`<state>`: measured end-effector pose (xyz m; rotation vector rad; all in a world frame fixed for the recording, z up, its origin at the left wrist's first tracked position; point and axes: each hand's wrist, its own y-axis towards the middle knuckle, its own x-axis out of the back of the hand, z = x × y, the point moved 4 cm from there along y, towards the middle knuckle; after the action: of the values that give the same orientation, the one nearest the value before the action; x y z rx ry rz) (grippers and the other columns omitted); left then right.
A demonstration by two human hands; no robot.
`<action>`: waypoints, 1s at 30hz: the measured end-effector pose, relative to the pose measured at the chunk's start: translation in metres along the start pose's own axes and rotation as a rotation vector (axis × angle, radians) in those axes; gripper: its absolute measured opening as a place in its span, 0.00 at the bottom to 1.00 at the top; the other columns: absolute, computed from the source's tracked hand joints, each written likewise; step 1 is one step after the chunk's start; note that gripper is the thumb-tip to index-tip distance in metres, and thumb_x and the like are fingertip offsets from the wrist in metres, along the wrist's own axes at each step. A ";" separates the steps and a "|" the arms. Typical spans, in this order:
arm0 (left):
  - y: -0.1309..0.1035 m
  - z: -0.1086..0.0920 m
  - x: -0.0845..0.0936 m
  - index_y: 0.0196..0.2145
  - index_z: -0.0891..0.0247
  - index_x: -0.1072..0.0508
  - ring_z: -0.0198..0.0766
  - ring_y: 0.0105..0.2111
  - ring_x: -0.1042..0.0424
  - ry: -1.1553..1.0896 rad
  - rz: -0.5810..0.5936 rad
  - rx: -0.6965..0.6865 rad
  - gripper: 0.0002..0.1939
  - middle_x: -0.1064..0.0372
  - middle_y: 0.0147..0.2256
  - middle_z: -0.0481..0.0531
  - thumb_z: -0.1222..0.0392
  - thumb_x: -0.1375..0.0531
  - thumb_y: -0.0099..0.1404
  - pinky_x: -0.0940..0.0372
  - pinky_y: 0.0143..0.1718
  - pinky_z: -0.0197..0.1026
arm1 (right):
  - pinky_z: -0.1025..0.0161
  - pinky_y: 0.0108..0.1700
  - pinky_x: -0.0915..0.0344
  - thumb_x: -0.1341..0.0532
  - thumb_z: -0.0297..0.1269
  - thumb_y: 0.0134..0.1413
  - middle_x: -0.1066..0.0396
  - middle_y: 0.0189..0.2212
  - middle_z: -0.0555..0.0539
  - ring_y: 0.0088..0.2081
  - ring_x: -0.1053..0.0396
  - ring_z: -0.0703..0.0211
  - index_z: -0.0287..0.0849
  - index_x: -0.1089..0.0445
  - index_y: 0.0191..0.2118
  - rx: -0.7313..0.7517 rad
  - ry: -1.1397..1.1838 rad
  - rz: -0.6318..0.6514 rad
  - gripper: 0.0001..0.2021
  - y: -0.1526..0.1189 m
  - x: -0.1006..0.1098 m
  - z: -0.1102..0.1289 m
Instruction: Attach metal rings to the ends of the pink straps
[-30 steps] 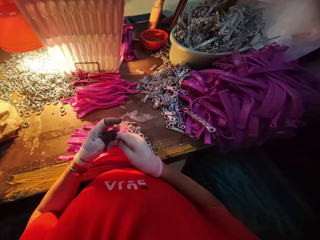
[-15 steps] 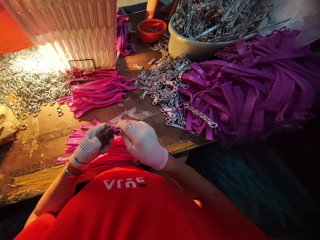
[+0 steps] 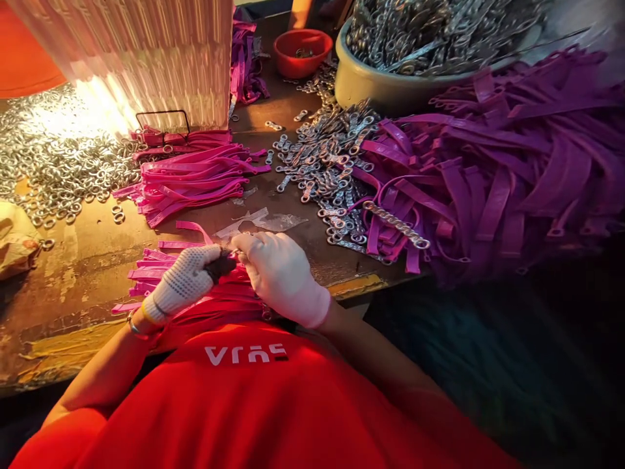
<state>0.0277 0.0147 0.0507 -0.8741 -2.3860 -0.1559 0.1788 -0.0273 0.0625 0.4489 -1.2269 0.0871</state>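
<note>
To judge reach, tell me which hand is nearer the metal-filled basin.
Right. The right hand is in front of the basin, off to its left; the left hand is farther left.

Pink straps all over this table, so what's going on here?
The person's gloved left hand seems to hold one pink strap, its end at the pinched fingertips of the gloved right hand. What else is between the fingers is hidden. More straps lie beneath, with metal links and a heaped tub beyond.
</note>
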 end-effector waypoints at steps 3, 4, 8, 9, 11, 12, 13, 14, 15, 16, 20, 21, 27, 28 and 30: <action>-0.006 0.006 -0.002 0.29 0.64 0.28 0.34 0.24 0.38 -0.123 -0.125 0.089 0.14 0.34 0.22 0.47 0.54 0.43 0.70 0.43 0.26 0.35 | 0.58 0.42 0.39 0.38 0.35 0.63 0.25 0.45 0.40 0.44 0.28 0.49 0.39 0.37 0.59 -0.009 0.082 0.144 0.20 0.004 0.002 0.001; -0.008 0.007 -0.004 0.29 0.64 0.27 0.34 0.24 0.37 -0.113 -0.142 0.086 0.13 0.34 0.22 0.47 0.55 0.42 0.70 0.43 0.27 0.34 | 0.58 0.41 0.39 0.37 0.37 0.62 0.24 0.44 0.40 0.43 0.27 0.49 0.38 0.37 0.59 -0.031 0.084 0.206 0.22 0.005 0.001 0.001; -0.014 0.008 -0.011 0.32 0.64 0.24 0.36 0.29 0.31 0.016 -0.140 -0.002 0.10 0.26 0.29 0.50 0.60 0.43 0.69 0.39 0.33 0.36 | 0.59 0.34 0.41 0.40 0.38 0.64 0.22 0.35 0.40 0.37 0.24 0.49 0.37 0.31 0.49 -0.084 -0.020 0.383 0.12 0.003 -0.007 -0.002; -0.015 0.008 -0.012 0.32 0.64 0.24 0.36 0.30 0.31 0.044 -0.141 -0.015 0.10 0.25 0.29 0.51 0.61 0.43 0.69 0.39 0.33 0.36 | 0.59 0.33 0.42 0.42 0.38 0.65 0.23 0.33 0.39 0.36 0.24 0.48 0.37 0.30 0.47 -0.061 -0.054 0.399 0.11 0.001 -0.010 -0.001; -0.015 0.009 -0.014 0.29 0.64 0.25 0.36 0.28 0.31 0.087 -0.126 -0.031 0.10 0.27 0.27 0.50 0.62 0.42 0.68 0.39 0.33 0.36 | 0.58 0.30 0.44 0.44 0.38 0.66 0.23 0.31 0.37 0.33 0.25 0.47 0.35 0.29 0.46 0.011 -0.102 0.414 0.13 -0.002 -0.017 0.001; -0.014 0.008 -0.015 0.28 0.64 0.26 0.36 0.28 0.32 0.102 -0.112 -0.039 0.10 0.27 0.26 0.50 0.62 0.42 0.67 0.39 0.33 0.36 | 0.58 0.29 0.45 0.45 0.38 0.66 0.23 0.30 0.36 0.32 0.25 0.46 0.34 0.28 0.46 0.045 -0.116 0.416 0.13 -0.003 -0.021 0.001; -0.013 0.006 -0.016 0.27 0.64 0.26 0.36 0.28 0.32 0.115 -0.100 -0.045 0.10 0.28 0.25 0.50 0.63 0.42 0.67 0.38 0.33 0.36 | 0.58 0.29 0.46 0.45 0.38 0.66 0.24 0.29 0.36 0.32 0.25 0.46 0.33 0.28 0.46 0.069 -0.126 0.414 0.14 -0.003 -0.023 0.001; -0.011 0.004 -0.015 0.27 0.64 0.26 0.36 0.28 0.31 0.128 -0.092 -0.048 0.10 0.27 0.26 0.50 0.63 0.42 0.67 0.38 0.33 0.37 | 0.58 0.29 0.46 0.45 0.37 0.66 0.24 0.29 0.36 0.31 0.26 0.46 0.33 0.28 0.46 0.085 -0.133 0.409 0.13 -0.002 -0.025 0.001; -0.010 0.002 -0.013 0.28 0.64 0.25 0.37 0.28 0.31 0.139 -0.079 -0.049 0.10 0.26 0.27 0.51 0.63 0.43 0.67 0.38 0.33 0.37 | 0.59 0.29 0.46 0.44 0.36 0.65 0.24 0.29 0.36 0.31 0.26 0.47 0.34 0.27 0.46 0.098 -0.137 0.402 0.13 -0.001 -0.026 0.002; -0.009 -0.001 -0.009 0.30 0.63 0.25 0.37 0.28 0.30 0.147 -0.055 -0.050 0.10 0.25 0.28 0.51 0.63 0.44 0.67 0.37 0.33 0.37 | 0.59 0.29 0.46 0.44 0.35 0.65 0.24 0.29 0.36 0.31 0.26 0.48 0.34 0.27 0.46 0.108 -0.139 0.395 0.12 0.001 -0.026 0.002; -0.012 0.001 0.027 0.35 0.61 0.21 0.40 0.32 0.26 0.165 0.046 -0.101 0.11 0.21 0.34 0.52 0.67 0.44 0.61 0.33 0.36 0.40 | 0.59 0.31 0.44 0.46 0.41 0.69 0.24 0.31 0.35 0.33 0.26 0.48 0.33 0.28 0.48 0.141 -0.112 0.365 0.16 0.009 -0.016 0.003; -0.016 0.007 0.041 0.35 0.60 0.21 0.40 0.31 0.26 0.192 0.018 -0.093 0.11 0.21 0.34 0.51 0.66 0.43 0.61 0.33 0.35 0.39 | 0.59 0.32 0.44 0.46 0.44 0.70 0.24 0.32 0.35 0.34 0.26 0.48 0.33 0.28 0.49 0.117 -0.108 0.352 0.18 0.009 -0.012 0.001; -0.040 0.056 0.091 0.41 0.55 0.17 0.40 0.29 0.28 0.251 -0.179 0.136 0.13 0.21 0.31 0.45 0.61 0.37 0.59 0.35 0.28 0.35 | 0.62 0.40 0.41 0.40 0.52 0.67 0.22 0.38 0.43 0.40 0.26 0.54 0.40 0.26 0.44 0.079 0.166 0.389 0.18 0.002 0.001 -0.049; -0.042 0.058 0.088 0.44 0.57 0.17 0.39 0.28 0.29 0.197 -0.214 0.170 0.15 0.22 0.29 0.46 0.61 0.36 0.59 0.36 0.26 0.34 | 0.63 0.42 0.41 0.41 0.51 0.67 0.22 0.40 0.44 0.42 0.27 0.55 0.41 0.25 0.43 0.065 0.212 0.348 0.17 0.004 0.001 -0.066; -0.042 0.055 0.075 0.47 0.59 0.19 0.35 0.23 0.34 0.014 -0.302 0.250 0.16 0.28 0.24 0.46 0.60 0.36 0.61 0.39 0.23 0.32 | 0.63 0.45 0.41 0.42 0.46 0.70 0.22 0.42 0.44 0.44 0.28 0.55 0.41 0.24 0.44 -0.116 0.151 0.207 0.14 0.014 0.000 -0.111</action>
<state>-0.0716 0.0401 0.0514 -0.3945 -2.4462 0.0192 0.2734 0.0274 0.0375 0.2094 -1.1199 0.2213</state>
